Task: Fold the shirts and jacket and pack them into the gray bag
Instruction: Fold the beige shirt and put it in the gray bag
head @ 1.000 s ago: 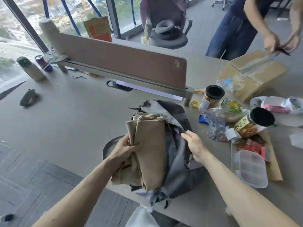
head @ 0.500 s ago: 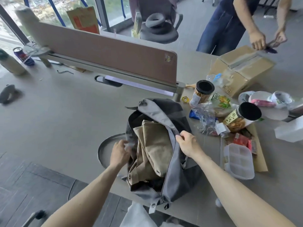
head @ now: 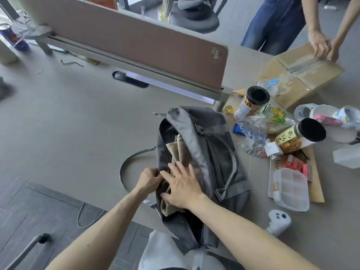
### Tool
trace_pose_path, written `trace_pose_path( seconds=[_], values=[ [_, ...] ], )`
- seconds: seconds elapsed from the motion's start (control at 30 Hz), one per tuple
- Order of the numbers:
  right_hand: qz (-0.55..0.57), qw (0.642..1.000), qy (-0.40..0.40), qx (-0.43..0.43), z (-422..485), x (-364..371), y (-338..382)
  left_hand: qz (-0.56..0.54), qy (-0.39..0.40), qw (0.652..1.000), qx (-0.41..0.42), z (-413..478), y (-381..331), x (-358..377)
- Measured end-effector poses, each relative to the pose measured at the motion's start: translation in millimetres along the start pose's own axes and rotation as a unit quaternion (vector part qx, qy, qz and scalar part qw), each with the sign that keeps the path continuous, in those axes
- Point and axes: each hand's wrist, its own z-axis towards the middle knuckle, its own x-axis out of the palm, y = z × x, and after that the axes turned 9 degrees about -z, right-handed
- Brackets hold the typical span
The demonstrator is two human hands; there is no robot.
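The gray bag [head: 218, 152] lies open on the table near its front edge, its zipper mouth facing left and up. A folded tan garment [head: 181, 151] sits inside the opening, partly hidden by the bag's top flap. My left hand [head: 149, 179] pinches the bag's left rim at the opening. My right hand [head: 182, 185] lies flat with spread fingers, pressing down on the tan garment inside the bag. A white cloth [head: 161, 252] shows below the table edge, near my lap.
Right of the bag lie jars [head: 300, 134], snack packets, a plastic bag [head: 253, 133], a clear compartment box [head: 290, 189] and a white controller [head: 278, 221]. Another person [head: 321, 45] handles a cardboard box [head: 300, 75] at the far right. A brown divider panel [head: 136, 41] crosses the back.
The tan garment went from above the bag down into it. My right hand left the bag's right rim and now presses on the garment; my left hand moved to the left rim.
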Motion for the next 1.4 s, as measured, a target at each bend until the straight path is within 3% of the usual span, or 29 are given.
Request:
trace_pose_path(
  seconds=[0.1,0.3,0.47,0.6,0.67,0.87,1.03,1.2,1.27,1.33,1.4],
  values=[
    [-0.009,0.998,0.053,0.040,14,10,-4,0.035,-0.014,0.999,0.019,2,0,-17],
    [-0.045,0.991,0.076,0.105,23,22,-21,0.093,-0.044,0.994,0.045,4,-13,-64],
    [-0.061,0.989,0.083,0.106,27,24,-28,0.124,-0.049,0.990,0.048,14,-25,-98],
    [-0.055,0.998,-0.003,0.026,30,7,-14,0.127,-0.061,0.989,0.051,15,-29,-82],
    [-0.067,0.996,-0.040,0.031,30,0,-23,0.116,-0.066,0.990,0.042,16,-27,-80],
    [-0.056,0.985,0.044,0.154,15,1,-86,0.130,-0.107,0.984,0.066,33,-26,-104],
    [-0.047,0.974,0.097,0.200,6,-4,-116,0.163,-0.142,0.973,0.077,57,-26,-130],
    [0.057,0.986,0.077,0.138,5,-3,-102,0.200,-0.101,0.972,0.066,64,-31,-115],
    [0.124,0.987,0.030,0.094,8,-2,-89,0.211,-0.143,0.958,0.129,50,-41,-98],
    [0.201,0.976,-0.007,0.088,10,0,-81,0.216,-0.171,0.921,0.276,27,-58,-71],
    [0.237,0.965,-0.046,0.107,11,5,-78,0.235,-0.080,0.877,0.412,5,-69,-30]
  ],
)
